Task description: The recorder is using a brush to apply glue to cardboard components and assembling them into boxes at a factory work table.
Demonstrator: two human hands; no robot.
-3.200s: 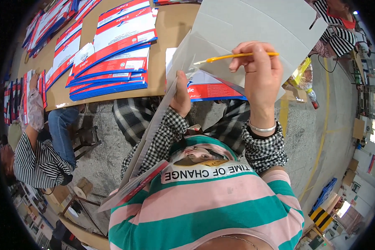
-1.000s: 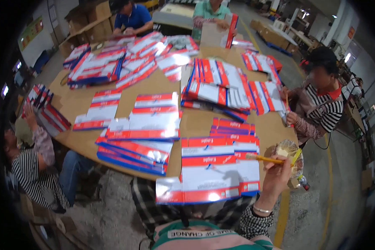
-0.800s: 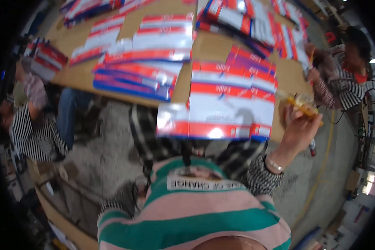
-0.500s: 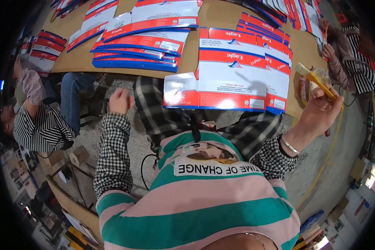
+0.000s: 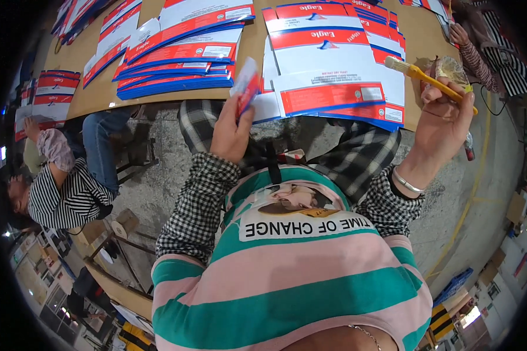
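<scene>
My left hand pinches the end flap of a flat red, white and blue carton blank at the table's near edge. That flap is bent upward between thumb and fingers. More blanks lie under it, spread slightly apart. My right hand is closed around the yellow handle of a paintbrush, held at the table's right edge. Its pale bristles point left, over the right side of the blanks. Beyond the right hand sits a container with a crumpled clear plastic cover, partly hidden by my fingers.
Stacked printed blanks fill the left and far parts of the brown table. At the left, a person in a striped top touches other blanks. Another striped-sleeved person is at the far right. Both my legs are under the table edge.
My left hand has moved right and up from beside the table and taken hold of the carton flap. The top blank has shifted; the brush has moved left and slightly down.
</scene>
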